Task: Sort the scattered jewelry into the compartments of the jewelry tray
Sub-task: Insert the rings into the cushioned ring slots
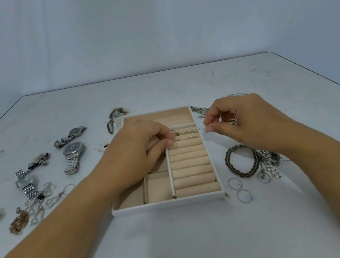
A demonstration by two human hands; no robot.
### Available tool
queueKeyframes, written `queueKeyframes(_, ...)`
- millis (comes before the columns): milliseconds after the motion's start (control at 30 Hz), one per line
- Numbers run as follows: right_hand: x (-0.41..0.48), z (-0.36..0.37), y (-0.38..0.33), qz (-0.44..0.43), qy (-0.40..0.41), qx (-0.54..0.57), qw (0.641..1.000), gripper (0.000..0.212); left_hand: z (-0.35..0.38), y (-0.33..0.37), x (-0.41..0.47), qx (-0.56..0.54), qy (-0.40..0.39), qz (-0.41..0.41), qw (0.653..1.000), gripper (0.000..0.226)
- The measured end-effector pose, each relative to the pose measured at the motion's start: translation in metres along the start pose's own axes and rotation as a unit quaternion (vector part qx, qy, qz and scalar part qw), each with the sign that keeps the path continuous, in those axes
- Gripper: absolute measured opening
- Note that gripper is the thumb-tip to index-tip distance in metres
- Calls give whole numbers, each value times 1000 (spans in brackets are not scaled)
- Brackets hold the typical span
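Observation:
A beige jewelry tray (pixel 168 202) stands in the middle of the table, with ring rolls (pixel 191 166) on its right side. My left hand (pixel 138 148) is over the tray and pinches a small ring (pixel 173 145) at the rolls' left end. Other rings (pixel 190 132) sit in the far rolls. My right hand (pixel 237 119) hovers just right of the tray and pinches a thin wire ring (pixel 206 128) between thumb and forefinger.
Left of the tray lie watches (pixel 74 156), chains and earrings (pixel 41 201). To the right lie a dark bead bracelet (pixel 241 160), a tangle of chains (pixel 268 163) and two thin hoops (pixel 240 189). A necklace (pixel 199 110) lies by the far right corner.

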State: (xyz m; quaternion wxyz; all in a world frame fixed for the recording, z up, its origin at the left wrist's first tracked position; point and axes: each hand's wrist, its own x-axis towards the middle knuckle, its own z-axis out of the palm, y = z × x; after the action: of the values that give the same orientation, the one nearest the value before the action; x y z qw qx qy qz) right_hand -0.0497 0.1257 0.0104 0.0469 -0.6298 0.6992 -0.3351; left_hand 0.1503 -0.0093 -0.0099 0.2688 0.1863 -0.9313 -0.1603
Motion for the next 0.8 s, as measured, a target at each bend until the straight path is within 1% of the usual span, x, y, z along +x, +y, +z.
queueKeyframes(133, 0, 0, 0, -7, 0, -11, 1000, 4, 1, -2, 1, 21, -4, 30, 999, 8)
queueKeyframes(233, 0, 1, -1, -6, 0, -2, 1000, 4, 1, -4, 2, 19, -8, 33, 999, 9)
queueKeyframes(367, 0, 0, -1, -8, 0, -3, 1000, 4, 3, -7, 3, 35, -5, 43, 998, 25)
queueKeyframes(467, 0, 1, -1, -5, -3, -3, 1000, 4, 3, -6, 4, 46, 2, 44, 998, 29)
queueKeyframes(600, -1, 1, -1, -6, -2, -5, 1000, 4, 1, -5, 5, 49, -24, 26, 998, 37)
queueKeyframes(733, 0, 3, -1, -8, -1, -8, 1000, 4, -5, -7, -2, 30, -41, 0, 999, 37)
queueKeyframes(767, 0, 3, -1, -10, -1, -10, 1000, 4, -8, -9, -4, 29, -47, -11, 998, 41)
queueKeyframes(800, 0, 5, -1, -12, -2, -9, 1000, 4, -12, -11, -7, 30, -56, -22, 998, 51)
